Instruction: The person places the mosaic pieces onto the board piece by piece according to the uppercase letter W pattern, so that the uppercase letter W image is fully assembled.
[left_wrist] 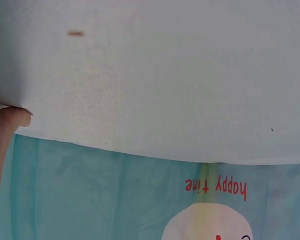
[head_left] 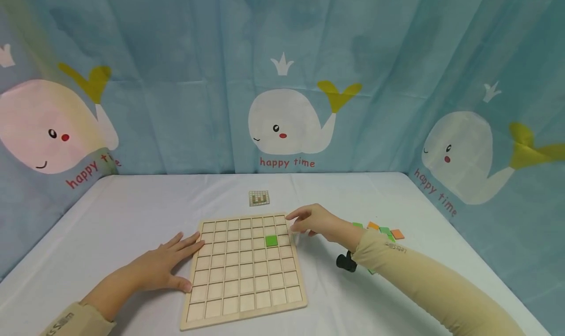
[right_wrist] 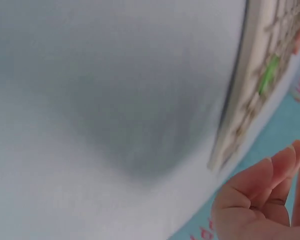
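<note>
A wooden grid board (head_left: 247,316) lies on the white table, with one green square tile (head_left: 271,241) in a cell toward its upper right. My left hand (head_left: 163,262) rests at the board's left edge, fingers spread and thumb touching the rim. In the left wrist view just part of that hand (left_wrist: 7,125) shows. Beside the board's upper right corner is my right hand (head_left: 320,221), fingers loosely bent, with nothing visible between them. The right wrist view has the hand (right_wrist: 260,200) close to the board's side (right_wrist: 240,100), thumb near the fingertips.
Behind the board lies a small card (head_left: 259,198) with a brown pattern on a grid. Orange tiles (head_left: 398,234) and green tiles lie at the right, partly hidden by the right forearm. A black object (head_left: 346,262) sits beside them. A blue whale-print curtain (head_left: 185,105) surrounds the table.
</note>
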`<move>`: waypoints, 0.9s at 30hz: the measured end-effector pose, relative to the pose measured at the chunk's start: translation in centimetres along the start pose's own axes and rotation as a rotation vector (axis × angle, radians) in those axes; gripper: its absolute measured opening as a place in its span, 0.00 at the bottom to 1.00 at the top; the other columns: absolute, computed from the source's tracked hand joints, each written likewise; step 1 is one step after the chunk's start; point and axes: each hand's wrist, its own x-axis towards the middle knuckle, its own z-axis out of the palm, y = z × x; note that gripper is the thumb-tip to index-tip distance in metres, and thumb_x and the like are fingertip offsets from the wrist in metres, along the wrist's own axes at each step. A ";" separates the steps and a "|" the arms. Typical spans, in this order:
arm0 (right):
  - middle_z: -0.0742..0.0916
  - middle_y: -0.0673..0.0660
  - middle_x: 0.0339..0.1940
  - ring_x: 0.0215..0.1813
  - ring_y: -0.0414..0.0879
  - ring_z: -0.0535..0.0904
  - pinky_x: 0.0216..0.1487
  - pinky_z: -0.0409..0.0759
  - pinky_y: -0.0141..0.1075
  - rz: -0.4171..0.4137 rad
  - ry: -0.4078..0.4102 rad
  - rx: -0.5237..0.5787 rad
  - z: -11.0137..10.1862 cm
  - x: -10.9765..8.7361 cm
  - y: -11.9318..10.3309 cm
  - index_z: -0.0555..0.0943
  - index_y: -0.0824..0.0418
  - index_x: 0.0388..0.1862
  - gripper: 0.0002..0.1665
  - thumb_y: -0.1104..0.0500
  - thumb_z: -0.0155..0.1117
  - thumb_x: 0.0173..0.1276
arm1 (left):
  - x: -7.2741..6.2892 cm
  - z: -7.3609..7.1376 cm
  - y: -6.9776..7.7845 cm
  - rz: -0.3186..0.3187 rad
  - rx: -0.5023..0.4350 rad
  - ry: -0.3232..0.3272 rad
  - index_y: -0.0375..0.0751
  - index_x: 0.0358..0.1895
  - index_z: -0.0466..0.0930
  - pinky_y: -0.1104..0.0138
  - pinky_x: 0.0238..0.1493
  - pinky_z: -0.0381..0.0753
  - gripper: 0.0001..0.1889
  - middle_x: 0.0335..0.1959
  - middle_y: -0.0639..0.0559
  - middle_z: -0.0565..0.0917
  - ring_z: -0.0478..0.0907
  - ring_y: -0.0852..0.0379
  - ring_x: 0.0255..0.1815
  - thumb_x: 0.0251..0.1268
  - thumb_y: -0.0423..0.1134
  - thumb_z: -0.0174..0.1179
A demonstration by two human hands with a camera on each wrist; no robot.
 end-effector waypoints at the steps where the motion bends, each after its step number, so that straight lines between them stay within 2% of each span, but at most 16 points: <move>1: 0.85 0.52 0.34 0.34 0.46 0.76 0.36 0.74 0.38 0.001 0.009 -0.003 -0.4 -0.2 -0.1 0.82 0.62 0.56 0.20 0.63 0.68 0.65 | 0.0 0.0 0.0 -0.001 0.001 -0.001 0.44 0.75 0.59 0.28 0.55 0.58 0.52 0.77 0.44 0.53 0.49 0.23 0.71 0.48 0.67 0.64; 7: 0.85 0.57 0.49 0.43 0.47 0.78 0.46 0.77 0.42 0.001 0.037 -0.036 -3.1 -1.8 -0.8 0.81 0.61 0.58 0.21 0.61 0.67 0.66 | 0.0 0.0 0.0 -0.007 0.007 0.000 0.44 0.75 0.58 0.28 0.55 0.59 0.52 0.78 0.46 0.53 0.49 0.23 0.71 0.48 0.67 0.64; 12: 0.81 0.63 0.59 0.52 0.50 0.77 0.53 0.76 0.44 -0.013 0.042 -0.071 -5.5 -2.5 -0.1 0.81 0.60 0.59 0.21 0.59 0.66 0.68 | 0.0 0.1 0.0 -0.004 0.009 0.002 0.45 0.75 0.58 0.28 0.55 0.59 0.52 0.78 0.47 0.52 0.49 0.23 0.71 0.48 0.67 0.63; 22: 0.78 0.66 0.62 0.57 0.53 0.78 0.56 0.76 0.49 -0.083 -0.020 -0.180 -9.5 -3.6 2.1 0.78 0.63 0.61 0.30 0.46 0.66 0.67 | -0.1 0.0 0.0 -0.013 0.018 -0.007 0.45 0.75 0.58 0.27 0.54 0.60 0.52 0.77 0.44 0.54 0.49 0.23 0.71 0.48 0.68 0.63; 27: 0.77 0.68 0.62 0.60 0.57 0.76 0.59 0.73 0.54 -0.082 -0.017 -0.195 -11.2 -4.5 2.6 0.76 0.65 0.62 0.28 0.51 0.64 0.70 | -0.1 0.0 0.0 -0.005 0.016 0.002 0.46 0.75 0.58 0.28 0.55 0.60 0.51 0.77 0.45 0.53 0.50 0.24 0.71 0.48 0.68 0.63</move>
